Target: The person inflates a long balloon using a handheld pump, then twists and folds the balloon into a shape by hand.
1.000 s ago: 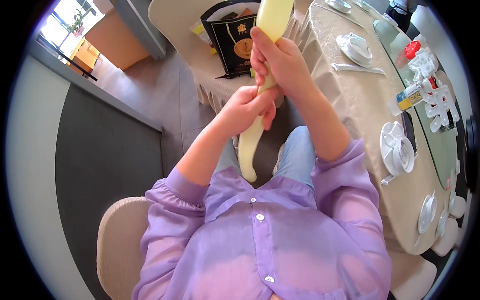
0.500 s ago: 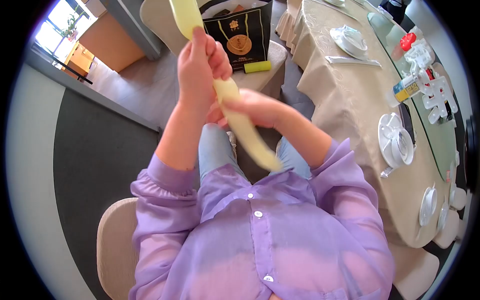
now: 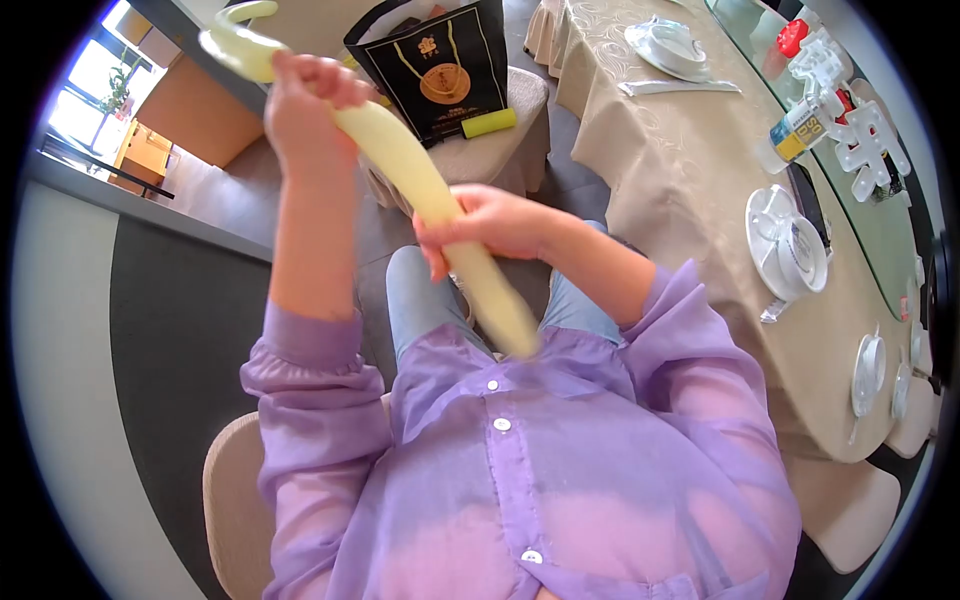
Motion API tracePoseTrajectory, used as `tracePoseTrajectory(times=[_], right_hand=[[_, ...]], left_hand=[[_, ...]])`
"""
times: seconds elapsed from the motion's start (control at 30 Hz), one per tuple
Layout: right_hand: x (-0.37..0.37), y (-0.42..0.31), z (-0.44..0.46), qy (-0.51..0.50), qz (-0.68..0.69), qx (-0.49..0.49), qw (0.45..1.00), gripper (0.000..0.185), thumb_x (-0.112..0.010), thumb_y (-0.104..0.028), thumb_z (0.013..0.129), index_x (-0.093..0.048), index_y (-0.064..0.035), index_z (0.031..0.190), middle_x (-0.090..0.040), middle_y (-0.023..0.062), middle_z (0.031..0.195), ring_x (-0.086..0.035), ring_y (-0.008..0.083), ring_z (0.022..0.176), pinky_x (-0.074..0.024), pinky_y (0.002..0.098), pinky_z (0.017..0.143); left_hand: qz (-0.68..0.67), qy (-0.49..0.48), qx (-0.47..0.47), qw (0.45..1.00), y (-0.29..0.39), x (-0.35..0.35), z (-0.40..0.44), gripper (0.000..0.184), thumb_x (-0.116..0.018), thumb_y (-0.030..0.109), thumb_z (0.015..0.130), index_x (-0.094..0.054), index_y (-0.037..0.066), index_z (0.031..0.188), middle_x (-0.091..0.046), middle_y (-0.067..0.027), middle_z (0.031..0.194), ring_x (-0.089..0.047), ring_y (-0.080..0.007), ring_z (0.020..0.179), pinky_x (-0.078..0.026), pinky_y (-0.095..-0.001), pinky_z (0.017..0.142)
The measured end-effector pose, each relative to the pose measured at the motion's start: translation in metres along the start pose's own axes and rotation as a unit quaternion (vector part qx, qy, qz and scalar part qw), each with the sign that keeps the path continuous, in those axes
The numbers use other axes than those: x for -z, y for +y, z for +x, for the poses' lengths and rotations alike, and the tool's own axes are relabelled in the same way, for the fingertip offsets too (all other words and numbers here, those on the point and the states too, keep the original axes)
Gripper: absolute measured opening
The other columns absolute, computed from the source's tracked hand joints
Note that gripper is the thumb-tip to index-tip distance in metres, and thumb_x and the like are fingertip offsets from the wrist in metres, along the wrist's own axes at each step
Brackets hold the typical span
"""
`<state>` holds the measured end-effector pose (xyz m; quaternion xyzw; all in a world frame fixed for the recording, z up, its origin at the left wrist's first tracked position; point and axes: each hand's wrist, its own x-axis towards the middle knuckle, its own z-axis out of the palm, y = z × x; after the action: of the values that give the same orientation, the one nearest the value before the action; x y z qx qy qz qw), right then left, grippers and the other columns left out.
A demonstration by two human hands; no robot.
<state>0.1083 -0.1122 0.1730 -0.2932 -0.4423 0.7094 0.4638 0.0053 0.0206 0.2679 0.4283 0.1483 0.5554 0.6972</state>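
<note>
Currently gripping a long, pale-yellow, rubbery balloon (image 3: pixel 395 150) above light-blue denim trousers (image 3: pixel 418 295), clenching with left hand (image 3: pixel 315 105) near the curled upper end, wrapping right hand (image 3: pixel 490 222) lower down. Calling for light, even pressure to spare thin skin, and for steadying the lower end, possibly tapering, though blurring too much to confirm.
</note>
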Motion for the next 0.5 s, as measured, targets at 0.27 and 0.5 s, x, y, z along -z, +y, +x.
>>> tracePoseTrajectory(times=[0.27,0.5], right_hand=[[0.009,0.022,-0.009,0.054,-0.037,-0.085,0.994,0.028,-0.057,-0.033,0.086,-0.048,-0.0091,0.075,-0.046,-0.0023,0.06,-0.042,0.0059,0.045,-0.0341,0.0236,0.041],[-0.003,0.025,-0.017,0.037,-0.008,-0.041,0.998,0.026,-0.059,-0.032,0.085,-0.048,-0.0096,0.077,-0.047,-0.0023,0.063,-0.05,0.0081,0.056,-0.0405,0.0236,0.049]], left_hand=[[0.007,-0.026,0.007,1.0,0.009,0.035,0.022,0.035,-0.036,0.033,0.095,-0.035,0.01,0.069,-0.03,-0.0004,0.059,-0.029,-0.0128,0.05,-0.03,-0.0282,0.049],[0.015,0.032,-0.035,0.999,0.017,0.031,0.026,0.034,-0.036,0.032,0.094,-0.035,0.01,0.069,-0.028,0.0,0.059,-0.028,-0.0125,0.051,-0.03,-0.0279,0.049]])
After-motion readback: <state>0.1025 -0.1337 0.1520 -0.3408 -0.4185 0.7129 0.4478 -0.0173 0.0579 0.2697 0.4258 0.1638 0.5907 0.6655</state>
